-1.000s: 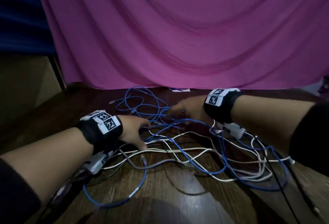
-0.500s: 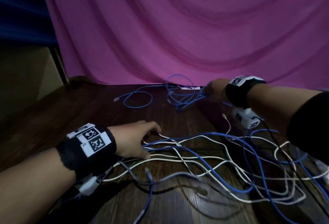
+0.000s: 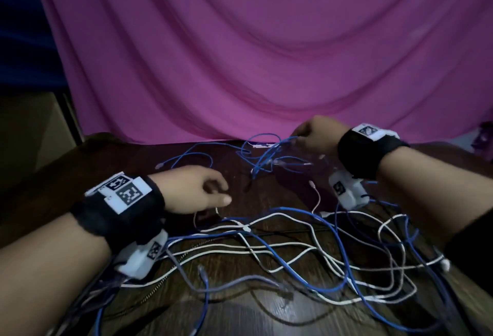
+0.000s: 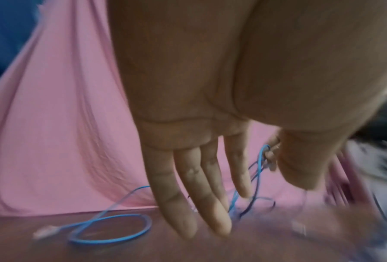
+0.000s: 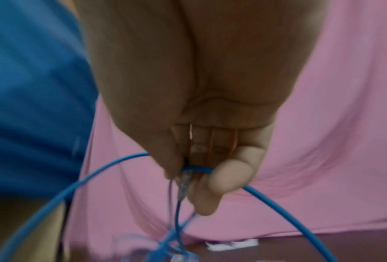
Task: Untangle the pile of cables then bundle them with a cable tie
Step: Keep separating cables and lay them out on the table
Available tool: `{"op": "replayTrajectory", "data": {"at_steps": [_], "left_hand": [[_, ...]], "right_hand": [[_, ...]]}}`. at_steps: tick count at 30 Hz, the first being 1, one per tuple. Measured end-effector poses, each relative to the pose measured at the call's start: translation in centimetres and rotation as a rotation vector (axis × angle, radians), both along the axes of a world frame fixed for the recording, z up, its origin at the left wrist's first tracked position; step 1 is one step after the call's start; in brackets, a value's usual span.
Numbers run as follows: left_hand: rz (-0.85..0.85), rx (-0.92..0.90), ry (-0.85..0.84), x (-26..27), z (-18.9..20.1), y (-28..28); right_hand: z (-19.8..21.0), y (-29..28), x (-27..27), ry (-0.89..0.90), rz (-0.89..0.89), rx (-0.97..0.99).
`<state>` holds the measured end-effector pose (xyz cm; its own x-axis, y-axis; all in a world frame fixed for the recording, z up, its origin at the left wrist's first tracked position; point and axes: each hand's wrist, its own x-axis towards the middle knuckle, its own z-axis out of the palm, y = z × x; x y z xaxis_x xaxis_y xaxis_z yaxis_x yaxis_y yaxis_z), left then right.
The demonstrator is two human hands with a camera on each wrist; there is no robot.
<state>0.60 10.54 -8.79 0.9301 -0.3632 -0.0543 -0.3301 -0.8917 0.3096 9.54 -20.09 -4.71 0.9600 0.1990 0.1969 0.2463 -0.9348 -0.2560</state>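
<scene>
Tangled blue and white cables [image 3: 293, 250] spread across the near half of the dark wooden table [image 3: 120, 165]. My right hand [image 3: 312, 137] is raised at the back right and pinches a light blue cable [image 5: 197, 169] near its clear plug; loops of it hang down to the table [image 3: 262, 159]. Another stretch of the blue cable [image 4: 112, 228] lies in a loop at the back left, ending in a clear plug [image 3: 159, 166]. My left hand [image 3: 202, 189] hovers over the table with fingers [image 4: 195, 195] straight and holds nothing.
A pink cloth [image 3: 253, 55] hangs right behind the table. A small white label [image 3: 262, 145] lies at the table's back edge. Cables trail off the near right and near left edges.
My right hand has lifted the blue cable up and further right, away from the pile. My left hand has let go of the white cables and moved slightly back.
</scene>
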Motion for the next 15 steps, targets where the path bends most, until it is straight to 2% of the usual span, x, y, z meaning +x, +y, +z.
{"op": "replayTrajectory", "data": {"at_steps": [4, 6, 10, 12, 15], "left_hand": [[0.053, -0.346, -0.141, 1.7, -0.9, -3.2], [0.075, -0.479, -0.157, 2.7, -1.9, -4.7], [0.179, -0.713, -0.177, 4.4, -2.6, -5.6], [0.314, -0.891, -0.272, 5.1, -2.4, -4.6], [0.549, -1.248, -0.399, 5.5, -2.1, -2.6]], "right_hand": [[-1.4, 1.9, -2.5, 0.018, 0.081, 0.395], [-2.2, 2.7, -3.4, 0.019, 0.129, 0.536], [-3.2, 2.4, -3.9, 0.043, 0.135, 0.643], [-3.9, 1.3, -3.8, 0.025, 0.084, 0.697], [-4.7, -0.2, -3.7, -0.033, 0.021, 0.61]]}}
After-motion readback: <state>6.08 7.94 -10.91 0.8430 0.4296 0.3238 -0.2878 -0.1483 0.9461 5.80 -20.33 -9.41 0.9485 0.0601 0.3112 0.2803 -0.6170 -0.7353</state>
